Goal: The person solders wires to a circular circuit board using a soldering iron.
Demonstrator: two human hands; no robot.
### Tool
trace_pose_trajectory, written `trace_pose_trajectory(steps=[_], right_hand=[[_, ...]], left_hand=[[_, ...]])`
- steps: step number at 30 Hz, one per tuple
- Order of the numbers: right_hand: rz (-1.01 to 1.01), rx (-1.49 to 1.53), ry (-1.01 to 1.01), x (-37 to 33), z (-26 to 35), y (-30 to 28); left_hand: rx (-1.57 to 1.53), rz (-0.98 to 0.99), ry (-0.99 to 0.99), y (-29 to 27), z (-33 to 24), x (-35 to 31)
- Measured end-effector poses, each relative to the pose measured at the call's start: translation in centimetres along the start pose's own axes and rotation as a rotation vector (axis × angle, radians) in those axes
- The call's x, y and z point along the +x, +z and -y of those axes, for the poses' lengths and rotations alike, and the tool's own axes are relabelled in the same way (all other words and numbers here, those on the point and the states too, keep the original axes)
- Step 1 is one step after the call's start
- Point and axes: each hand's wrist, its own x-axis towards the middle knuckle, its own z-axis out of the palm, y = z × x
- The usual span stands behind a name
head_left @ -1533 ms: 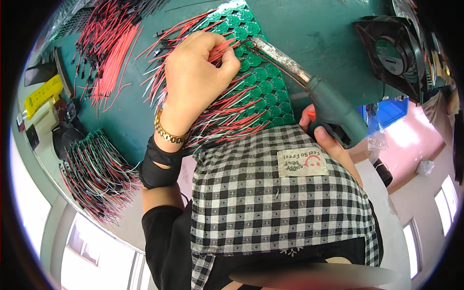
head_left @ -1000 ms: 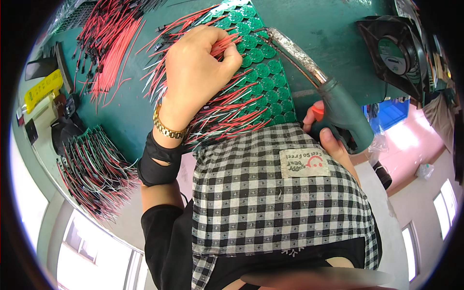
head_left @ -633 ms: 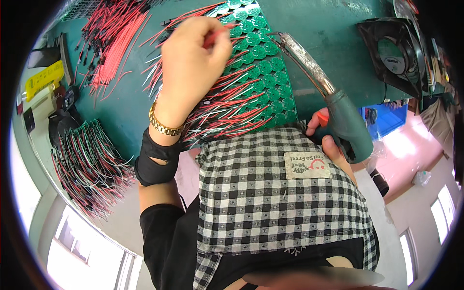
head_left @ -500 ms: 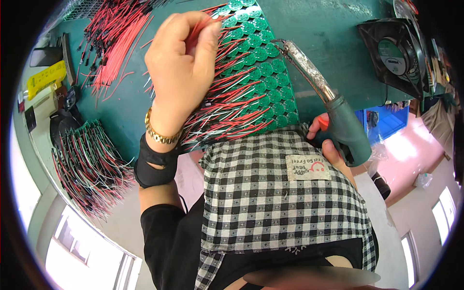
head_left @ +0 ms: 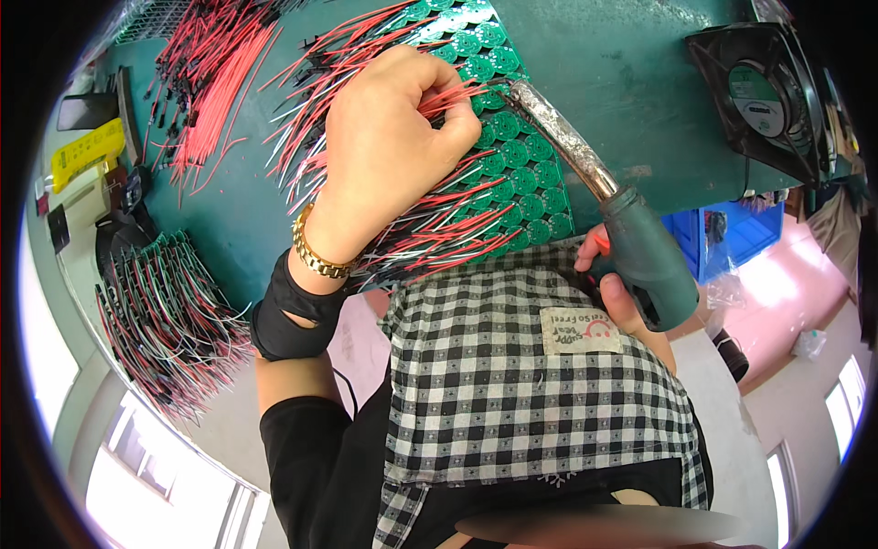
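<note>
My left hand (head_left: 389, 133), with a gold watch band and black wrist sleeve, pinches red wires (head_left: 453, 94) between thumb and fingers over a panel of round green circuit boards (head_left: 521, 178). Their ends reach close to the tip of a soldering iron (head_left: 645, 242) with a green handle and long metal barrel; whether they touch I cannot tell. My right hand (head_left: 620, 297) is wrapped round that handle at the panel's near right corner, its fingers partly hidden. Rows of red, white and black wires (head_left: 457, 220) lie across the panel's left part, below and above my left hand.
A bundle of red wires (head_left: 215, 110) lies at the far left of the green table (head_left: 613, 55). Wired boards (head_left: 169, 320) stand at the near left, close to a yellow packet (head_left: 87, 154). A black fan (head_left: 759, 101) stands at the right, above a blue bin (head_left: 741, 238).
My left hand has moved right and nearer, bringing the pinched red wires to the iron's tip. The iron has shifted slightly left and nearer, still in my right hand.
</note>
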Motion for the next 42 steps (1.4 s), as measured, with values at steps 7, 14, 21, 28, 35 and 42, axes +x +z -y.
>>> trace_pose_trajectory(steps=[7,14,21,28,35,42], right_hand=[[0.054,-0.171,-0.041,0.4,-1.0,-0.6],[0.055,-0.485,-0.169,0.7,-1.1,-0.8],[0.001,-0.116,-0.022,0.4,-1.1,-0.1],[-0.057,0.102,-0.009,0.6,0.0,0.3],[0.022,0.099,-0.028,0.8,-0.8,0.4],[0.099,-0.007,-0.099,1.0,-1.4,0.4]], left_hand=[[0.024,0.008,0.017,-0.3,0.1,0.0],[0.023,0.011,0.010,-0.3,0.1,0.1],[0.046,0.015,0.039,-0.5,0.4,0.3],[0.060,0.024,0.052,-0.7,0.6,0.4],[-0.014,-0.010,0.013,-0.5,0.6,0.6],[-0.029,0.011,-0.038,-0.6,0.2,0.6]])
